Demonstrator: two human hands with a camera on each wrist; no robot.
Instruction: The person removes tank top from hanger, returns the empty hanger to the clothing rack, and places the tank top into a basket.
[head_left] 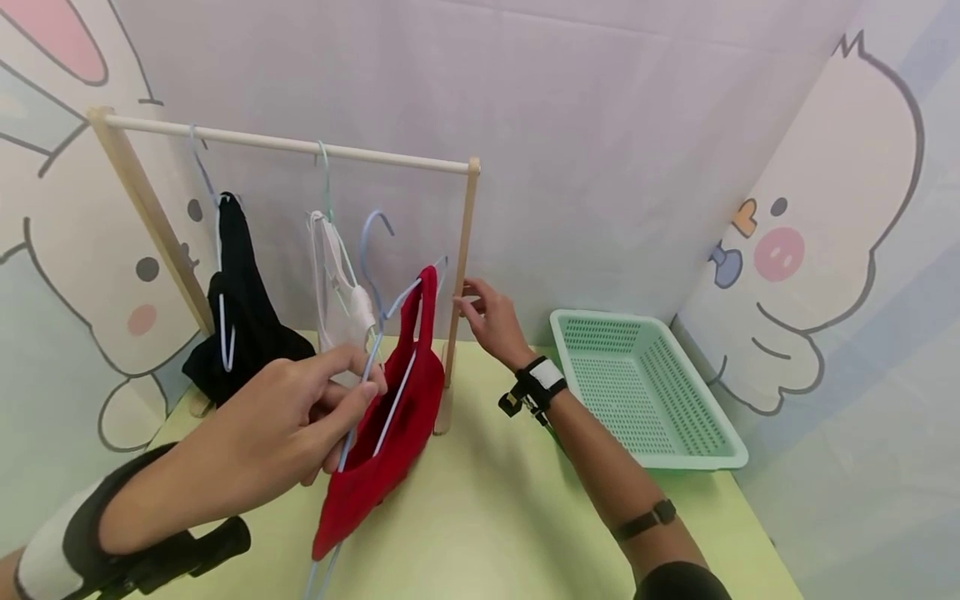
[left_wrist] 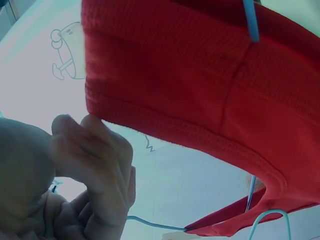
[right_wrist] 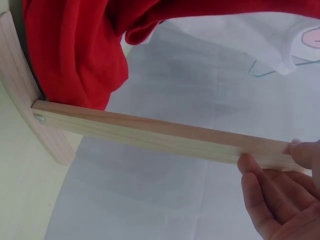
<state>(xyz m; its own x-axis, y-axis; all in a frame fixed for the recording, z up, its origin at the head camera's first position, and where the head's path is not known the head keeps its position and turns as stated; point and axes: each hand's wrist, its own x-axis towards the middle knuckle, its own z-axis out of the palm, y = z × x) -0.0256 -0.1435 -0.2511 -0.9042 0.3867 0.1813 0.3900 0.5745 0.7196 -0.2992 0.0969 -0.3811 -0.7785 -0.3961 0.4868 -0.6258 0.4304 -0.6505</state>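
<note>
Ahead, left fingers (head_left: 337,362) pinching blue hanger (head_left: 381,321), right fingers (right_wrist: 257,197) holding wooden post (right_wrist: 150,134).

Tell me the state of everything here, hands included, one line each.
Left hand: gripping the blue hanger
Right hand: pinching a wooden post
Blue hanger: hook off the rail
Red garment: hung on the blue hanger
Black garment: hanging from the rail
White garment: hanging from the rail
Rack: standing upright
Basket: upright, open-topped
</note>
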